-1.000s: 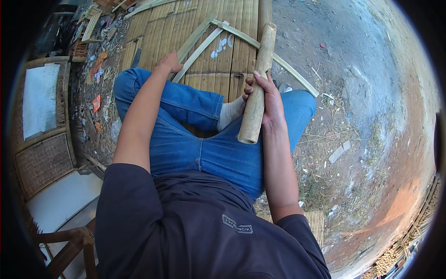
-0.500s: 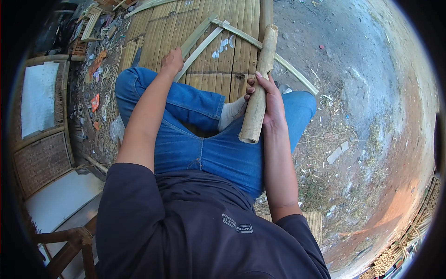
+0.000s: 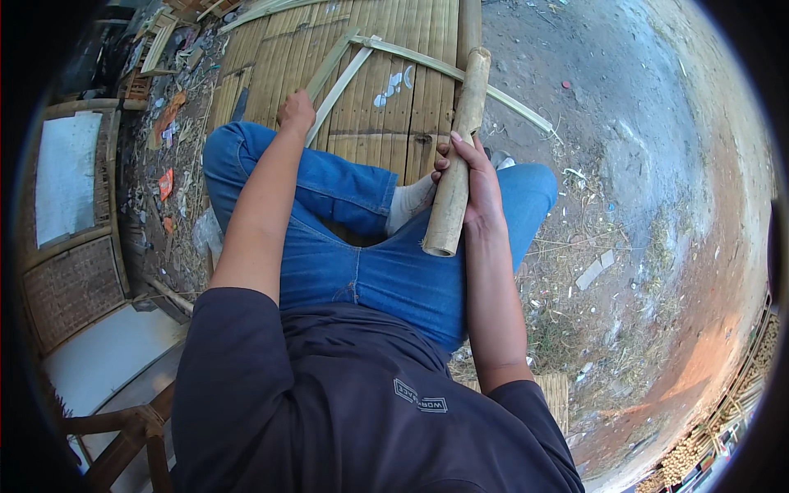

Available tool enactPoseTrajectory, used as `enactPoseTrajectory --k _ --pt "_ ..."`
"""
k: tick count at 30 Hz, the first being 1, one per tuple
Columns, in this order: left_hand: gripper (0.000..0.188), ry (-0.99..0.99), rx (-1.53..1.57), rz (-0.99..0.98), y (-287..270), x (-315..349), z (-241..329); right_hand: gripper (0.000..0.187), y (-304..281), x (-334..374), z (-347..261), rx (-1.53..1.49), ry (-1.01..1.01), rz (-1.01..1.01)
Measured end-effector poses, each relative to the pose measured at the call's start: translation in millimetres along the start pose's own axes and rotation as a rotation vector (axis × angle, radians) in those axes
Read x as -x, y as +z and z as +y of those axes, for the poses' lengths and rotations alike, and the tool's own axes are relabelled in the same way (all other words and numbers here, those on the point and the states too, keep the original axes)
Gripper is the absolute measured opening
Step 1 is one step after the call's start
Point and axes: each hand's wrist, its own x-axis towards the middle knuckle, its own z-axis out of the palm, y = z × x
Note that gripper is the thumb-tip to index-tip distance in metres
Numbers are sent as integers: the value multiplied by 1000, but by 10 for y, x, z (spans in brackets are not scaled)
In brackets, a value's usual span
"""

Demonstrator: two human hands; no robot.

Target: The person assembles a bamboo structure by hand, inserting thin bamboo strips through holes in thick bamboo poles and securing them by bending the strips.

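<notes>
My left hand (image 3: 297, 112) is closed round the near end of a flat bamboo strip (image 3: 331, 65), out past my left knee. Its far end meets a long strip (image 3: 427, 59) that runs to the right, passing behind the tube. Another pale strip (image 3: 342, 89) slants down from near that corner, beside my left hand. My right hand (image 3: 474, 177) grips a thick bamboo tube (image 3: 459, 178) from its right side, fingers wrapped round it. The tube tilts over my right thigh, its open end toward me, and shows a notch just above my thumb.
I sit cross-legged in jeans on a slatted bamboo platform (image 3: 382, 123). Dirt ground (image 3: 600, 148) lies on the right. Scraps and litter (image 3: 168, 156) cover the ground on the left, near a woven panel (image 3: 72, 282). A bamboo frame (image 3: 136, 427) stands at lower left.
My left hand has shifted a little to the left, and the joined strips have slid left with it. The long strip's right end has swung farther away. The tube has barely moved.
</notes>
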Motion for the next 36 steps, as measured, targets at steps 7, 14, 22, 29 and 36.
enactPoseTrajectory --k 7,14,22,29,36 --pt "33 -144 62 -55 -57 -139 -156 38 -2 -19 5 -2 3 -15" --pt "33 -189 104 -26 -29 -337 -228 41 0 -42 22 25 0 10" --pt "60 140 5 -118 -346 -411 -287 45 -8 -85 10 -17 17 16" --pt "80 206 22 -124 -194 -130 -448 56 -85 -55 40 -48 -34 -81" --pt "98 143 142 -241 -102 -218 -174 59 -122 -51 46 -15 -23 -40"
